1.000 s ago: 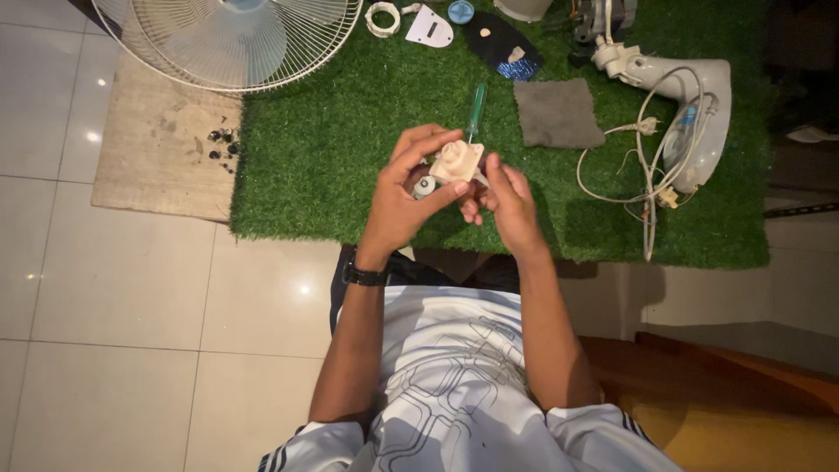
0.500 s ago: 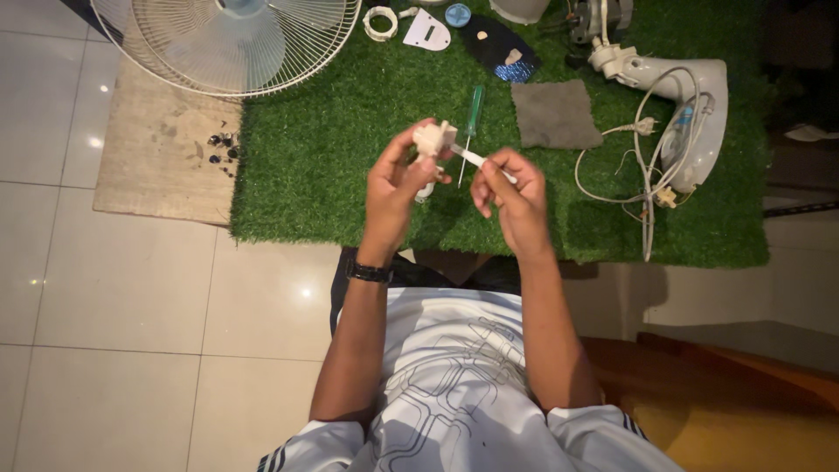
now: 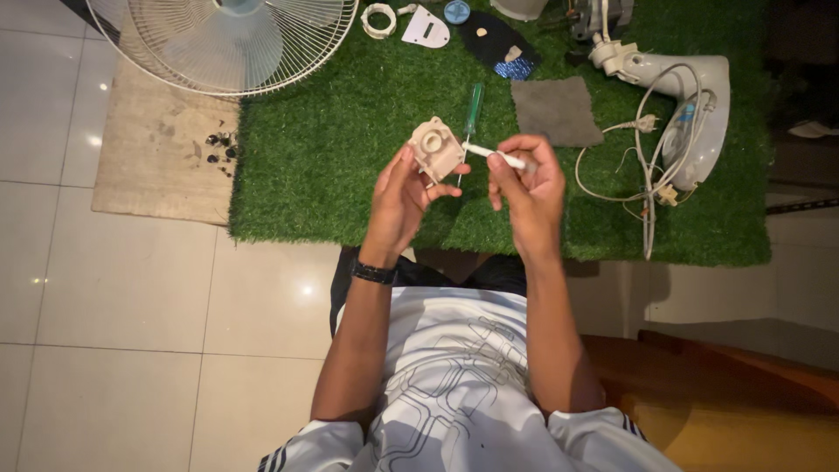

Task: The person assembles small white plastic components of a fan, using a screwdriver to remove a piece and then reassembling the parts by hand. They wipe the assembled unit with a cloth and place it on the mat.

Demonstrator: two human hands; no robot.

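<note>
Nearest to me: white patterned shirt point(image 3: 454, 393), dark wristband point(image 3: 374, 272) on L wrist. I log L hand point(image 3: 402, 197) raised over the green turf mat point(image 3: 350, 149), fingers closed round the lower edge of a small beige plastic housing point(image 3: 436, 149) w/ a round socket in its face; part is held up off the mat, tilted. R hand point(image 3: 529, 188) just beside it, thumb and fingers pinched together on a thin white rod point(image 3: 498, 156); rod's tip reaches to the housing's R edge, can't tell if touching. Behind the hands, on the mat: green-handled screwdriver point(image 3: 473, 107), grey cloth square point(image 3: 556, 110). To the R, white appliance body point(image 3: 690, 109) w/ loose white cord point(image 3: 642, 175). Far edge of mat: white ring point(image 3: 378, 19), white cover plate point(image 3: 426, 28), blue round cap point(image 3: 456, 11), black pad point(image 3: 498, 41). Far L: fan guard point(image 3: 227, 44) overlapping a tan board point(image 3: 157, 153) w/ small dark screws point(image 3: 218, 147). Pale tile floor point(image 3: 131, 332) around.
</note>
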